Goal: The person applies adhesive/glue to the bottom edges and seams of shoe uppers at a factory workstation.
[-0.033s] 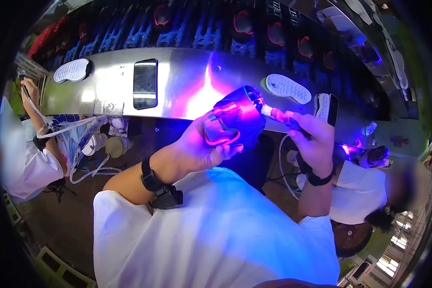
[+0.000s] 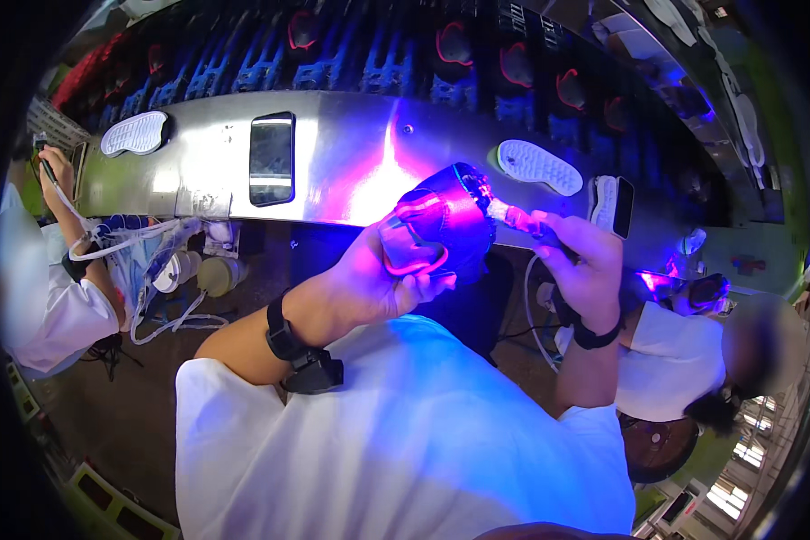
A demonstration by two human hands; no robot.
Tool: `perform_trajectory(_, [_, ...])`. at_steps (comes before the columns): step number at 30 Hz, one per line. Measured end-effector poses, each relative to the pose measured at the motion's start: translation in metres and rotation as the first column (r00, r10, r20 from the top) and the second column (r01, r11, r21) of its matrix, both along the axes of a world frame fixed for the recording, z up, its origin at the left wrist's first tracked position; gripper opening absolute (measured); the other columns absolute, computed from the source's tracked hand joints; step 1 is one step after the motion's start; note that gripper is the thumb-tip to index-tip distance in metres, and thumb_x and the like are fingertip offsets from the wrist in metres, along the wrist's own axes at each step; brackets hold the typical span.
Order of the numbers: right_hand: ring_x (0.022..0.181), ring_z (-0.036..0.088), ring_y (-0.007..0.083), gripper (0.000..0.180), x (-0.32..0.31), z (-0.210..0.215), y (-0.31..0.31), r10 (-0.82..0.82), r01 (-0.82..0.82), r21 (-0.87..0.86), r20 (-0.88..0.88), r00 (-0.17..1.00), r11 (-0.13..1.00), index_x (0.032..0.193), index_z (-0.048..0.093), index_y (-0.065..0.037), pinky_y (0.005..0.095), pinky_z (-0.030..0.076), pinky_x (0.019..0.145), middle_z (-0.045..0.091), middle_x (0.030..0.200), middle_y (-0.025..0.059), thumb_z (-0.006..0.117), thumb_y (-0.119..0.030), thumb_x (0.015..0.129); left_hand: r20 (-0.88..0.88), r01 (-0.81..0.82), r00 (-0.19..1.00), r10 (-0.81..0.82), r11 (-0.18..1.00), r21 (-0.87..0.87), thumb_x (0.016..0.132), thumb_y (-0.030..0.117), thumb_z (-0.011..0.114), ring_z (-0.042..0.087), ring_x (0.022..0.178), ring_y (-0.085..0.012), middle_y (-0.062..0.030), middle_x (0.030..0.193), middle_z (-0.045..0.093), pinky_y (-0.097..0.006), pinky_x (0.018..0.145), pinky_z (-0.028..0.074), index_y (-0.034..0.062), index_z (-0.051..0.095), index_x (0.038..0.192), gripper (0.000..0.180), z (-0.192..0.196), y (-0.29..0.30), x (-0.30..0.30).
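Observation:
A dark shoe upper point(image 2: 445, 209) with a bright red collar edge is gripped in my left hand point(image 2: 369, 274), the thumb and fingers wrapped around its collar end. Blue and pink light falls across it. My right hand point(image 2: 585, 265) pinches a small brush point(image 2: 517, 216) by its handle. The pale bristles meet the rim of the upper at its right side, or come very close to it; the glare hides exact contact. A white sole point(image 2: 540, 167) lies on the metal ledge beyond my right hand, and a second white sole point(image 2: 605, 200) lies closer to that hand.
Ahead runs a metal ledge point(image 2: 211, 171) bearing a dark phone point(image 2: 272, 158) and a white sole point(image 2: 135, 133) at left. Behind it, a dark rack point(image 2: 387, 67) carries several red-trimmed shoe uppers. Co-workers sit either side; the left one's hand point(image 2: 56, 171) holds a cable-fed tool. Tubing point(image 2: 153, 236) hangs below.
My right hand has shifted very slightly leftward with the brush. My left hand and the shoe upper stay almost in place.

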State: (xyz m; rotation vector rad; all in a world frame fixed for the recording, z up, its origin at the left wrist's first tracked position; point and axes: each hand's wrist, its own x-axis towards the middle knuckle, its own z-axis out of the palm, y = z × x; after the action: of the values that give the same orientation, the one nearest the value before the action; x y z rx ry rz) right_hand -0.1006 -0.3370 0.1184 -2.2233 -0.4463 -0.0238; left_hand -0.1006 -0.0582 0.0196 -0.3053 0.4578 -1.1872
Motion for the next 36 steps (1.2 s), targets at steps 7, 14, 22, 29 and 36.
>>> perform_trajectory(7, [0.066, 0.061, 0.0190, 0.040, -0.028, -0.030, -0.014, -0.001, 0.001, 0.003, 0.126, 0.992, 1.000, 0.116, 0.074, -0.005, 0.0302, 0.048, 0.062, 0.064, 0.078, 0.0075, 0.081, -0.006, 0.077, -0.145, 0.011, 0.989, -0.037, 0.984, -0.178, 0.091, 0.033, 0.061, 0.070, 0.080, -0.0409, -0.0423, 0.115, 0.057, -0.032, 0.063, 0.064, 0.0004, 0.047, 0.143, 0.063, 0.006, -0.017, -0.019])
perform_trajectory(14, [0.071, 0.066, 0.0196, 0.035, -0.063, -0.064, -0.028, -0.114, 0.094, 0.110, 0.194, 0.974, 0.989, 0.119, 0.071, -0.002, 0.0310, 0.051, 0.066, 0.071, 0.086, 0.0105, 0.076, -0.006, 0.084, 0.391, -0.149, 0.920, 0.030, 0.949, 0.276, 0.100, 0.048, 0.054, 0.071, 0.098, -0.0287, -0.0171, 0.122, 0.067, -0.042, 0.080, 0.062, 0.0047, 0.051, 0.139, 0.058, 0.029, -0.030, 0.003])
perform_trajectory(22, [0.084, 0.071, 0.0182, 0.034, -0.021, -0.083, -0.016, -0.412, 0.409, 0.169, -0.021, 0.911, 0.897, 0.121, 0.071, -0.004, 0.0318, 0.053, 0.077, 0.075, 0.095, 0.0136, 0.075, -0.009, 0.088, 0.900, -0.430, 0.361, -0.244, 0.813, 0.393, 0.084, 0.014, 0.075, 0.065, 0.116, -0.0225, -0.0114, 0.128, 0.064, -0.039, 0.106, 0.050, 0.0017, 0.045, 0.145, 0.069, 0.042, -0.037, 0.058])
perform_trajectory(29, [0.098, 0.071, 0.0198, 0.038, -0.058, -0.098, -0.008, -0.212, 0.283, 0.206, -0.307, 0.928, 0.937, 0.122, 0.070, -0.002, 0.0333, 0.053, 0.091, 0.075, 0.105, 0.0153, 0.075, -0.002, 0.084, 0.836, -0.695, 0.288, -0.467, 0.499, 0.519, 0.083, 0.017, 0.080, 0.064, 0.111, -0.0185, -0.0083, 0.122, 0.067, -0.033, 0.103, 0.047, -0.0010, 0.049, 0.143, 0.069, 0.006, -0.008, 0.138])
perform_trajectory(36, [0.081, 0.065, 0.0135, 0.041, -0.059, -0.155, -0.062, -0.377, 0.554, 0.265, -0.502, 0.778, 0.789, 0.133, 0.059, 0.000, 0.0279, 0.054, 0.076, 0.068, 0.097, 0.0062, 0.067, -0.002, 0.093, -0.114, -0.770, 0.356, -0.927, -0.361, 0.526, 0.076, 0.059, 0.075, 0.074, 0.096, -0.0293, -0.0177, 0.105, 0.074, -0.036, 0.087, 0.057, -0.0007, 0.071, 0.111, 0.069, -0.026, 0.022, 0.322])
